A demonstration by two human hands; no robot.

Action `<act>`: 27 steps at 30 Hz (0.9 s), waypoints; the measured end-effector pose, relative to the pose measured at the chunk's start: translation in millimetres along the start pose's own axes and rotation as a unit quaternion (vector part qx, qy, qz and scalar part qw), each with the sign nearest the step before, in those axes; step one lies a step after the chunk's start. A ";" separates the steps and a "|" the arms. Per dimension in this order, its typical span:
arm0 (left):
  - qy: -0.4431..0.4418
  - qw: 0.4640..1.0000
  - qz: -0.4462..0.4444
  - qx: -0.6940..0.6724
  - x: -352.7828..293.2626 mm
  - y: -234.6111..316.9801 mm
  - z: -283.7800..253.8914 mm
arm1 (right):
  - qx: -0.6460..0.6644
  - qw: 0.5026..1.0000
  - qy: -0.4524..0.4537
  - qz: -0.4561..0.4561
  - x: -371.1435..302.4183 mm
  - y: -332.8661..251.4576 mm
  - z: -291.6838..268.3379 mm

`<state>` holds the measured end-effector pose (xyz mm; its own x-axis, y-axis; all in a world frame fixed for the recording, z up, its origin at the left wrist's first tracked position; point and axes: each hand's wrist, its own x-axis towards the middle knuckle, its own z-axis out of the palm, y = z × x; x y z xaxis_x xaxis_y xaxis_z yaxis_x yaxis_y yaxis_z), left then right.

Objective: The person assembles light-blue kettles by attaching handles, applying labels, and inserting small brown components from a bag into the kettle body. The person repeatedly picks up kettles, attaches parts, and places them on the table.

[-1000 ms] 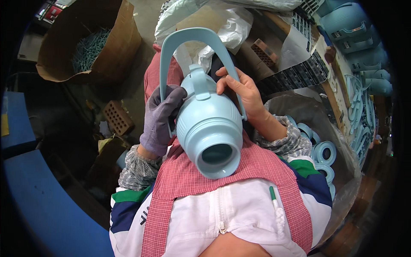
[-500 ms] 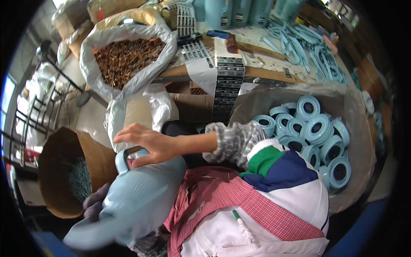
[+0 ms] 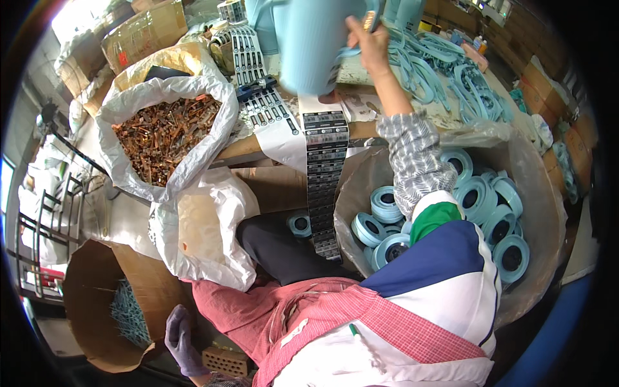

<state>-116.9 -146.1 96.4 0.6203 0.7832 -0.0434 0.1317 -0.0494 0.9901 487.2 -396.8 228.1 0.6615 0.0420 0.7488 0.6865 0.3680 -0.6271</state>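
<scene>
A large light-blue plastic jug (image 3: 313, 48) hangs above the worktable, its top cut off by the picture's upper edge. My right hand (image 3: 372, 46) is closed around the jug's handle, with the arm stretched far forward. Low on the left, my left hand (image 3: 183, 342) wears a grey-purple glove and holds nothing visible. Its fingers are loosely bent and point upward, beside a brown cardboard drum (image 3: 158, 284). Below the jug, a strip of black-and-white labels (image 3: 325, 168) drapes over the table's front edge.
Light-blue round lids (image 3: 477, 197) fill a plastic-lined container at right. A white sack (image 3: 222, 109) of small brown pieces stands at left. Light-blue strips (image 3: 445, 71) lie on the table, with more jugs behind. A perforated brick (image 3: 225, 362) sits near my left hand.
The jug has gone from my lap up and forward over the table, carried by my right hand. My left hand has come away from it and stays low at left. The view has shifted.
</scene>
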 end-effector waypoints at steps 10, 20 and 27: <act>0.040 0.992 -0.070 -0.101 11.7 -55.6 8.9 | -0.544 0.819 0.175 0.046 63.8 105.1 -78.3; 0.241 0.958 -0.111 -0.111 -31.5 -151.5 -46.5 | -0.491 0.820 -0.268 -0.123 -171.9 91.8 14.6; 0.644 0.704 -0.294 -0.056 -346.9 -393.2 -114.3 | -0.584 0.696 -0.382 -0.167 -128.2 115.7 -32.4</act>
<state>-472.2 -327.5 -262.6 -0.7418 0.5630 -0.3645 -0.0348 0.5105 0.8592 491.7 -389.7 52.5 0.3587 0.7810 0.5113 0.8355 -0.5128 0.1972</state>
